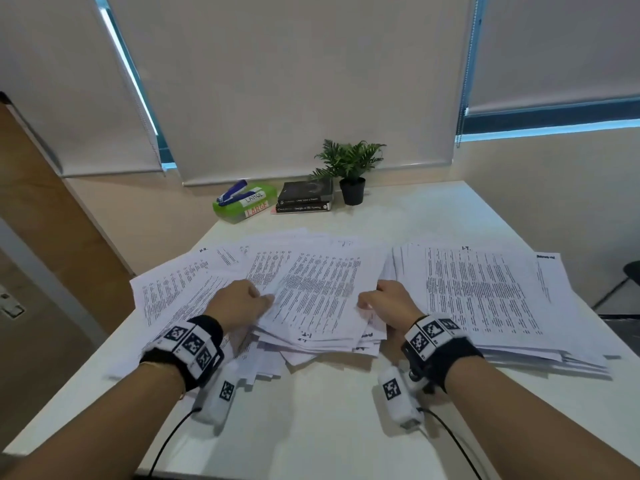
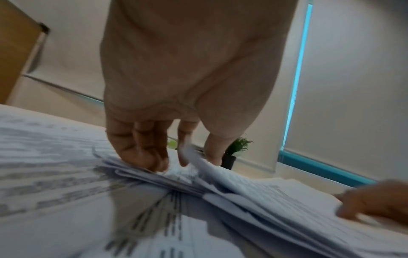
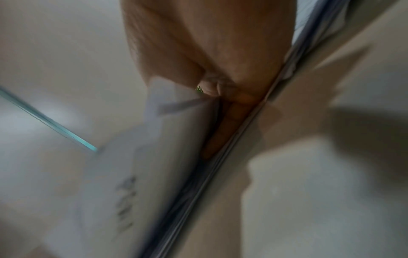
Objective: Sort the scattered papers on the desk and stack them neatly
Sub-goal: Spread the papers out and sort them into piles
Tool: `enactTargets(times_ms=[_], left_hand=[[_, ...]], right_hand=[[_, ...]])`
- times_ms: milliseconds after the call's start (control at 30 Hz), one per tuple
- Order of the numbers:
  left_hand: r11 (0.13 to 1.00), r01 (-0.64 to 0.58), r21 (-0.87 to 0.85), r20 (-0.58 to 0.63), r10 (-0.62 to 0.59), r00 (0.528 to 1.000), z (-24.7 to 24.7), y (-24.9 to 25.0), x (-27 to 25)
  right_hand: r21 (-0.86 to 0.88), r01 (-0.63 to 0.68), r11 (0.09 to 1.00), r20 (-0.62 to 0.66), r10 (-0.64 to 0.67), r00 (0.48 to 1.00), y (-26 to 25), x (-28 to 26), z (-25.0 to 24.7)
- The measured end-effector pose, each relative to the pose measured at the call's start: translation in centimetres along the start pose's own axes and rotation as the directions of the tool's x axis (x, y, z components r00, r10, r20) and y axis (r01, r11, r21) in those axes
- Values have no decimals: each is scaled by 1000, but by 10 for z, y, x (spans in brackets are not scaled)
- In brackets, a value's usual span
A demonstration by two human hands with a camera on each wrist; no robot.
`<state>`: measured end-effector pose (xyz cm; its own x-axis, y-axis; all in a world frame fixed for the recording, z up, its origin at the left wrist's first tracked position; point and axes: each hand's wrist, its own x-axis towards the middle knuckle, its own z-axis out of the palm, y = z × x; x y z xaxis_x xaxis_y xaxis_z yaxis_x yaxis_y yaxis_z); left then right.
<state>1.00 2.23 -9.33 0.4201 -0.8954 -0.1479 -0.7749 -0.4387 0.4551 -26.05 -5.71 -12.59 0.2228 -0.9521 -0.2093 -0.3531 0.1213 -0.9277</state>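
Printed white papers cover the middle of the white desk (image 1: pixel 311 410). A loose middle pile (image 1: pixel 322 299) lies between my hands. My left hand (image 1: pixel 242 299) pinches a sheet at that pile's left edge; in the left wrist view the sheet (image 2: pixel 198 164) curls between thumb and fingers (image 2: pixel 143 153). My right hand (image 1: pixel 388 303) grips the pile's right edge, thumb on top; the blurred right wrist view has fingers (image 3: pixel 229 122) tucked under the paper (image 3: pixel 154 157). A flatter stack headed "I.T." (image 1: pixel 485 292) lies to the right, scattered sheets (image 1: pixel 180 285) to the left.
At the desk's far edge stand a green box labelled "LARGE" (image 1: pixel 249 202) with a blue stapler (image 1: pixel 232 192) on it, two stacked dark books (image 1: pixel 304 197) and a small potted plant (image 1: pixel 351 174). Window blinds hang behind. Bare desk lies near the front edge.
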Motion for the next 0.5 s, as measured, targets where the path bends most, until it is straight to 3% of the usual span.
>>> enactTargets(times_ms=[100,200,300,433,500], left_hand=[[974,173,148,-40,-169,985,-6,-13,8],[960,210,187,-36,-207,978,-6,-20,14],[978,196,72,-46,-193,980,-1,-21,19],[954,243,-176,2,-246,969,1,-18,19],[947,244,-209,14,-246,969,1,-18,21]], right_hand=[[23,-5,1000,-9,5,1000,-3,-1,2],[130,58,990,0,-59,998,-13,-9,-2],[243,131,961,14,-138,990,-26,-20,-22],[147,193,970,-110,-178,978,-35,-28,-63],[117,160,980,-187,-136,973,-33,-32,-84]])
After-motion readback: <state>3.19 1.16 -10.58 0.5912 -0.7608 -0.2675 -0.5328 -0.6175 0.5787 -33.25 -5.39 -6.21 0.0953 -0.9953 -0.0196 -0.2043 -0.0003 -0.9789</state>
